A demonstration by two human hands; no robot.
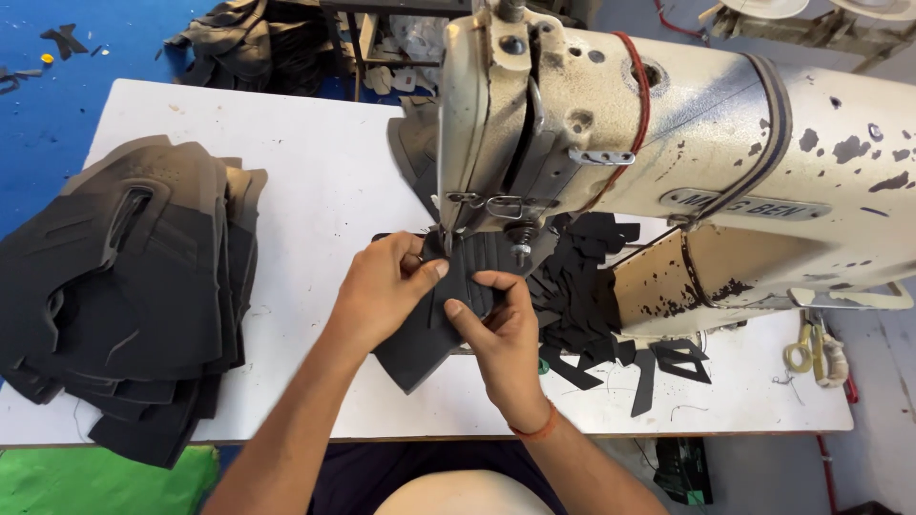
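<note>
While both hands pinch black panel [434, 329] under needle, 6 o'clock of machine [668, 162]: left hand [382, 286] thumb clamped on top, right hand [496, 329] gripping edge. Looks light, floppy; hold flat near seam.

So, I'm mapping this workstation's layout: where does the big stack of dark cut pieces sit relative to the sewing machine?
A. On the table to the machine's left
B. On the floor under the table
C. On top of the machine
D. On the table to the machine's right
A: the stack of dark cut pieces lies on the white table, left of the sewing machine and of both hands.
</note>
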